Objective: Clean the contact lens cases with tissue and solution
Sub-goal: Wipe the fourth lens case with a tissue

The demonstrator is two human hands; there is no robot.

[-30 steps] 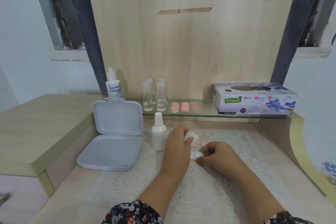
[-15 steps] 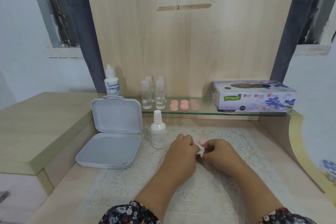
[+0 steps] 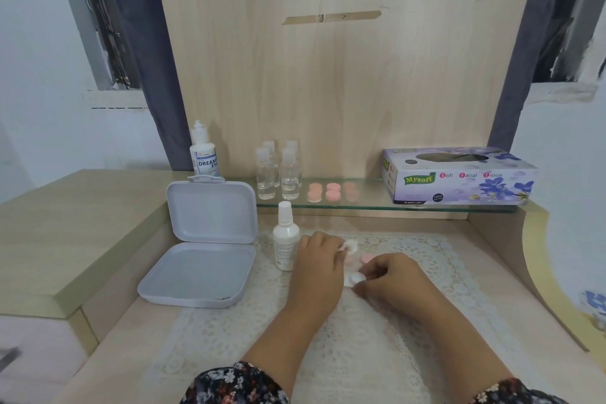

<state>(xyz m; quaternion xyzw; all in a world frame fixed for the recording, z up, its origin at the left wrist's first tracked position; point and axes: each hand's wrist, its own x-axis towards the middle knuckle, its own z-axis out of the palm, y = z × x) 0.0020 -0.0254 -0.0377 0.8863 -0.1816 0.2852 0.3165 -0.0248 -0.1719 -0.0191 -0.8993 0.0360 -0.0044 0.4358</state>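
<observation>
On the lace mat (image 3: pixel 410 338), mid-tabletop, the right hand (image 3: pixel 390 279) pinches a white lens-case piece (image 3: pixel 353 279), blurred and half hidden by its fingers. The left hand (image 3: pixel 319 267), just beside it, grips a wad of tissue (image 3: pixel 349 247). Between them lies a pink cap (image 3: pixel 366 258). A white spray bottle (image 3: pixel 286 241) stands just left of the left hand, and an open grey box (image 3: pixel 203 249) sits further left. On the far glass shelf (image 3: pixel 360 203) are small clear bottles (image 3: pixel 278 174), pink caps (image 3: pixel 333 191), a bottle (image 3: pixel 203 154) reading "DREAM EYE", and a tissue box (image 3: pixel 459 177) marked "Mysoft Soft Facial Tissue".
</observation>
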